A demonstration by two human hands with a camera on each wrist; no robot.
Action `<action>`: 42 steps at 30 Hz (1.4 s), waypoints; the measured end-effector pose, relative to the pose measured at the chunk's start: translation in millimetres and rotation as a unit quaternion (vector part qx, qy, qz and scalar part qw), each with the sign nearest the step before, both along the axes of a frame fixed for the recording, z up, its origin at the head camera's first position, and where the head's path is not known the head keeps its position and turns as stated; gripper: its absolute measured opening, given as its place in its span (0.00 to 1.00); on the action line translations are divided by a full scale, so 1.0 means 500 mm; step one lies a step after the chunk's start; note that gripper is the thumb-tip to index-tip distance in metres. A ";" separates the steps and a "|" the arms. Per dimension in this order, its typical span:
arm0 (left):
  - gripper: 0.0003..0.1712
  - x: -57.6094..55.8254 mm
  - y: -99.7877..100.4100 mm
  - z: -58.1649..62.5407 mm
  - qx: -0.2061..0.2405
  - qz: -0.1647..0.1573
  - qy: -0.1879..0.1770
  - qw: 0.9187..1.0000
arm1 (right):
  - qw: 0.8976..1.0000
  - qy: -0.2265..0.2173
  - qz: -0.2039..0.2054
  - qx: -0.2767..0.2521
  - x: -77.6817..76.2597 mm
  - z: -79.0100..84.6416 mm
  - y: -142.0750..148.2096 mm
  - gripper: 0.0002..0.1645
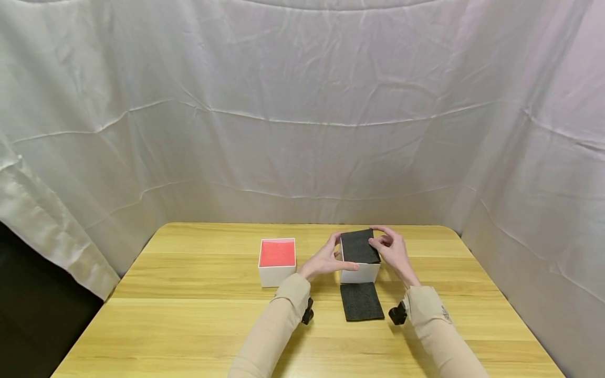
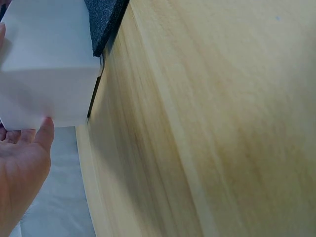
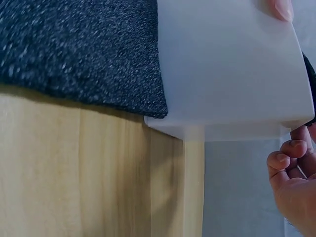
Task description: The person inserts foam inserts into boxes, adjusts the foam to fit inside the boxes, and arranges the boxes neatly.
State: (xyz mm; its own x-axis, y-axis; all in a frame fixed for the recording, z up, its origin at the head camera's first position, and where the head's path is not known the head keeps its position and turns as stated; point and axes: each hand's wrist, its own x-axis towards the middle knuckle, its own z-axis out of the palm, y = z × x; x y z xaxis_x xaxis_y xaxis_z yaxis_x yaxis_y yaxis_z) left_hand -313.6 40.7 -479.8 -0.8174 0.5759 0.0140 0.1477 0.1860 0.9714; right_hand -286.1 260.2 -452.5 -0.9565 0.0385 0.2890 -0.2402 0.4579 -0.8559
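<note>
A white box [image 1: 360, 274] stands right of the table's middle, with a black foam-like sheet [image 1: 359, 247] lying over its top at a slight tilt. My left hand [image 1: 326, 260] grips the box from its left side, thumb along the upper front edge. At the right edge of the top sheet, my right hand [image 1: 392, 252] pinches it between thumb and fingers. The left wrist view catches the thumb of the left hand [image 2: 24, 168] against the box wall. A second black sheet [image 1: 362, 302] lies flat on the table in front of the box.
Another white box [image 1: 277, 276] with a red sheet [image 1: 277, 254] in its top stands to the left, close to my left forearm. All of this is on a wooden table [image 1: 189, 315], with pale curtains [image 1: 302, 157] hanging behind it and at the sides.
</note>
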 end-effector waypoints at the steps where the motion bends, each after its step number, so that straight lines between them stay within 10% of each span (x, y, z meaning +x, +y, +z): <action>1: 0.59 -0.001 0.000 -0.001 0.000 0.000 0.003 1.000 | 1.000 -0.001 -0.003 0.006 -0.003 -0.006 0.002 0.22; 22: 0.56 0.000 0.001 -0.003 0.005 -0.003 0.005 1.000 | 0.987 0.054 -0.018 0.153 -0.013 -0.037 0.003 0.22; 30: 0.56 -0.002 -0.001 -0.004 0.009 -0.010 0.002 1.000 | 0.975 0.120 0.066 0.177 -0.012 -0.038 -0.003 0.17; 42: 0.56 0.001 -0.003 -0.002 0.006 -0.008 0.000 1.000 | 0.966 0.064 0.119 0.222 -0.015 -0.024 0.008 0.23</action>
